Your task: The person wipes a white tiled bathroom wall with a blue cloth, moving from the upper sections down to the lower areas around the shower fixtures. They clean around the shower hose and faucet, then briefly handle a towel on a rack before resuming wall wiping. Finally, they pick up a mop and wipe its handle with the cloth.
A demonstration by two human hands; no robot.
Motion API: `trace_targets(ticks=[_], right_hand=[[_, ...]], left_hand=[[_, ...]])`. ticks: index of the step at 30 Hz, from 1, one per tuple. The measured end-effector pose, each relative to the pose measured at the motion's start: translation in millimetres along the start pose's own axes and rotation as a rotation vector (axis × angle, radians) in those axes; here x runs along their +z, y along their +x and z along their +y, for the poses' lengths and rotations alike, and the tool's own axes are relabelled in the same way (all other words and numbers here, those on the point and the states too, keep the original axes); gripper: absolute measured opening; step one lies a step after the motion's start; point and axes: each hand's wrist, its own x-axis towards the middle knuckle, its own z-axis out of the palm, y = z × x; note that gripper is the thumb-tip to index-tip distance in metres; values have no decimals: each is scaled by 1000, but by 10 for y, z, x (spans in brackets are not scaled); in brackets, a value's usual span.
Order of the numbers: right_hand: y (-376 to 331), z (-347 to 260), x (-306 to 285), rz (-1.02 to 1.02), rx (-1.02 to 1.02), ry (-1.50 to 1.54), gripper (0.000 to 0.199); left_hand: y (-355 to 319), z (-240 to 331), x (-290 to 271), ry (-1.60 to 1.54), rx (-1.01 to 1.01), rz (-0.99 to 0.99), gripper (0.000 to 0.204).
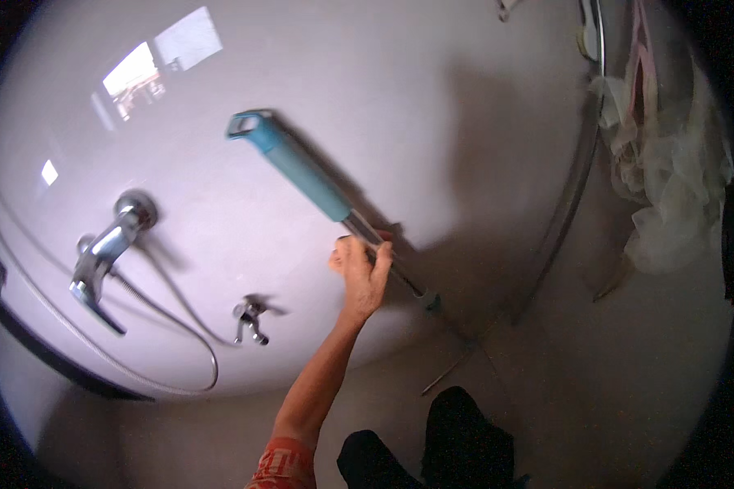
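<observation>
My left hand [362, 265] is closed round the metal shaft of a teal-handled pole [306, 177], just below its long grip. The pole slants from upper left to lower right, with a hanging loop at the top of the grip. Further down the shaft is a small teal collar [430, 301]. Its lower end runs into shadow near the floor, beside a thin bar [446, 375]; I cannot make out what kind of head it has, or whether the bar belongs to it. My right hand is out of view.
On the glossy pale wall are a chrome mixer tap [106, 248] with a flexible hose [151, 381] and a smaller tap [253, 318]. Pale net-like cloths [665, 179] hang at the right, next to a dark hanging hose [575, 191]. My dark-clad legs [465, 440] are below.
</observation>
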Motion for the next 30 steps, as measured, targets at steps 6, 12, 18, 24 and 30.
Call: trace_targets(ticks=[6, 12, 18, 24, 30], right_hand=[[292, 76, 28, -1, -107, -152, 52], [367, 13, -538, 296, -215, -56, 52], [-1139, -1687, -1813, 653, -801, 762, 42], [-2095, -3434, -1464, 323, -1289, 841, 42], [-2811, -4398, -952, 917, -2032, 302, 43]], left_hand=[[-182, 128, -147, -698, -254, -115, 32], [-270, 701, -373, -777, -286, -100, 44], [-327, 1051, -677, -886, -376, 66, 62], [-369, 1291, -888, -1095, -357, 237, 57], [-451, 1393, -982, -828, -355, 208, 51]])
